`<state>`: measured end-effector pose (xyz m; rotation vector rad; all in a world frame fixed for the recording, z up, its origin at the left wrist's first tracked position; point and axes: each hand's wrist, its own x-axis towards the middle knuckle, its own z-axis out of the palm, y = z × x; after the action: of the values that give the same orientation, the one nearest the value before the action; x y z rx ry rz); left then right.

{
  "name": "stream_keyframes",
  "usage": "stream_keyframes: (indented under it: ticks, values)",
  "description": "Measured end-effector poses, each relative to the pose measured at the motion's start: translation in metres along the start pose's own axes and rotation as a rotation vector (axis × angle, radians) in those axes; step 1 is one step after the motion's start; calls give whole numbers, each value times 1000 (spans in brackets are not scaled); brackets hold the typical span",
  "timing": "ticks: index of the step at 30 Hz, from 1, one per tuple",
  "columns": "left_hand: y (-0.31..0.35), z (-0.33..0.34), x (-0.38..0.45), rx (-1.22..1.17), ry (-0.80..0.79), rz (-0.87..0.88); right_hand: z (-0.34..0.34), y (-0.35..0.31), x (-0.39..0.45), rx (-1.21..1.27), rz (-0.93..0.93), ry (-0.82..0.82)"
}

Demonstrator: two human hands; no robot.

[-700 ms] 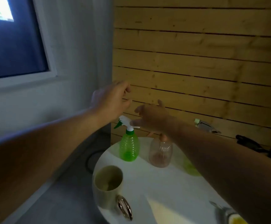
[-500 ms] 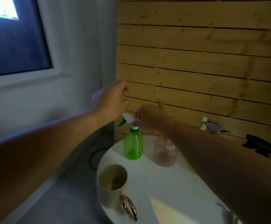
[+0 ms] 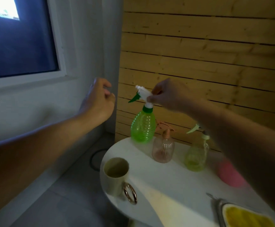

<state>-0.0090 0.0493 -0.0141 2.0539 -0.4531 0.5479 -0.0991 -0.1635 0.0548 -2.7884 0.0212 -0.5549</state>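
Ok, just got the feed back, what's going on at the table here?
A person's right hand pinches the white spray head of the green spray bottle at the far edge of the round white table. The left hand hovers to the bottle's left, fingers loosely curled, holding nothing. A pink bottle, a yellowish spray bottle and a mug stand on the table, apart from both hands.

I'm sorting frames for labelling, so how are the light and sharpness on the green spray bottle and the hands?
Head view: dim room, bluish cast by the window, one pale light band across the table; the green spray bottle and the right hand gripping its sprayer read fairly sharp; the left hand smears along its back edge.
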Motion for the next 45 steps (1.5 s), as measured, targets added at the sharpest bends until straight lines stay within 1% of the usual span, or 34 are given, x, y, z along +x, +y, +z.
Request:
stream_keyframes:
  ticks: [2, 4, 9, 12, 14, 17, 23, 26, 31, 34, 38, 42, 45]
  values:
    - [5, -6, -21, -36, -29, -9, -21, -2, -19, 59, -9, 2]
    - [15, -12, -57, -55, -97, -9, -34, -6, -49, 118, -18, 2]
    - [37, -20, -131, -136, -297, 21, -47, -15, -113, 119, 11, -23]
    - [44, -24, -165, -284, -390, 34, -49, -22, -144, 177, 26, -38]
    - [38, -22, -190, -355, -500, 3, -46, -26, -170, 214, 37, -50]
    - [25, -18, -222, -326, -650, -22, -40, -30, -202, 248, 47, -82]
    - [19, -16, -268, -197, -771, 40, -12, -24, -250, 350, 97, -180]
    - [10, -13, -289, -154, -797, 25, 5, -18, -269, 457, 138, -213]
    - [-5, -4, -312, -227, -832, -25, 30, 1, -294, 584, 292, -131]
    - [-9, 0, -324, -255, -842, -55, 38, 13, -302, 669, 361, -112]
    - [-14, 4, -341, -355, -792, -110, 44, 24, -314, 751, 395, -174]
    - [-17, 5, -350, -446, -810, -145, 51, 26, -320, 700, 441, -237]
    - [-21, 6, -347, -496, -821, -195, 57, 33, -320, 716, 465, -266]
